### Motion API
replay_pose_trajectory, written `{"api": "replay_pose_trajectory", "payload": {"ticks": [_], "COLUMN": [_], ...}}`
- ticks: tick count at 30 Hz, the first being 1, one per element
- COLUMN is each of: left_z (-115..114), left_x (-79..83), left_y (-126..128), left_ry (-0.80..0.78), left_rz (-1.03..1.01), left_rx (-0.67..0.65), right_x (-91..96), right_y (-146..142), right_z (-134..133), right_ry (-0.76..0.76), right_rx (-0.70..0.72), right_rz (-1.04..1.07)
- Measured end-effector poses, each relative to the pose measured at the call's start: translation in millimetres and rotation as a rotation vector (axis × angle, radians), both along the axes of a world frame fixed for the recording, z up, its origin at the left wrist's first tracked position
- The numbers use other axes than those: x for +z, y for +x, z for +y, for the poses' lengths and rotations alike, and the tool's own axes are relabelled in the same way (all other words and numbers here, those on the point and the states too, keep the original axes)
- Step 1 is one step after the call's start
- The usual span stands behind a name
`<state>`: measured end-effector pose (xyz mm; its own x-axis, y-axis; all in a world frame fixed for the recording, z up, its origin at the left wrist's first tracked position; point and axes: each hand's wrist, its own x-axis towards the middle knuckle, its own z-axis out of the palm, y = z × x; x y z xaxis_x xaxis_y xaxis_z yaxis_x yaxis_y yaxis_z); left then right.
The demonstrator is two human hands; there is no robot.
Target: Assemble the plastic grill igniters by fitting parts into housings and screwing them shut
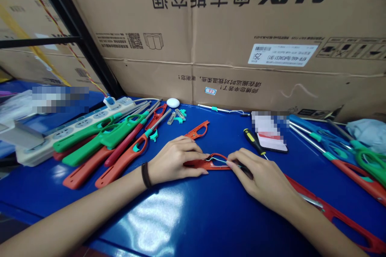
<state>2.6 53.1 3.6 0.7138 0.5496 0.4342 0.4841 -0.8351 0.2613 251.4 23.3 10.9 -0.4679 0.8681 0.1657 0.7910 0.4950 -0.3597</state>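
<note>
On the blue table lies an orange half-shell of a gas lighter's handle, flat between my hands. My left hand presses on its left end, thumb along the near edge and fingers over the top. Thin light wires run across the trigger opening from my left fingertips to my right hand. With thumb and forefinger, my right hand pinches the wires at the right end of the shell; a dark part beneath those fingers is mostly hidden. Another orange shell piece lies just beyond my left hand.
Several green and red lighters lie at left against a white power strip. A yellow-black screwdriver and a phone are beyond my right hand. More lighters lie at right. A large cardboard box stands behind.
</note>
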Motion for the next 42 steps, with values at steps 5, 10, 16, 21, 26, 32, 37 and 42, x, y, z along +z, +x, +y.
{"api": "replay_pose_trajectory", "payload": {"ticks": [5, 10, 16, 21, 26, 32, 37, 42], "left_z": [-1.7, -4.1, -4.0, -3.9, -4.0, -5.4, -5.3, -4.0], "left_x": [-1.8, -1.6, 2.5, 3.6, 3.6, 4.7, 4.0, 2.7], "left_y": [1.5, 4.6, 5.3, 5.4, 6.5, 6.5, 5.7, 5.9], "left_ry": [0.041, 0.041, 0.0, -0.06, -0.112, -0.1, -0.076, -0.084], "left_rz": [-0.018, -0.026, -0.1, -0.128, -0.087, -0.075, -0.084, -0.075], "left_rx": [-0.006, -0.006, 0.042, 0.196, 0.178, 0.104, 0.104, 0.086], "right_x": [1.2, 0.6, 2.2, 4.0, 4.5, 4.1, 3.5, 2.2], "right_y": [-0.8, -0.2, -0.3, 0.5, 1.3, 0.5, 0.3, 1.0], "right_z": [-1.7, 0.0, 1.9, 1.4, -0.4, 0.0, 0.4, 0.4], "right_ry": [-0.044, -0.065, -0.093, -0.073, -0.085, -0.059, -0.048, -0.069], "right_rx": [-0.034, -0.036, -0.044, -0.03, -0.011, -0.012, -0.008, 0.006], "right_rz": [0.015, 0.023, 0.129, 0.236, 0.259, 0.284, 0.275, 0.215]}}
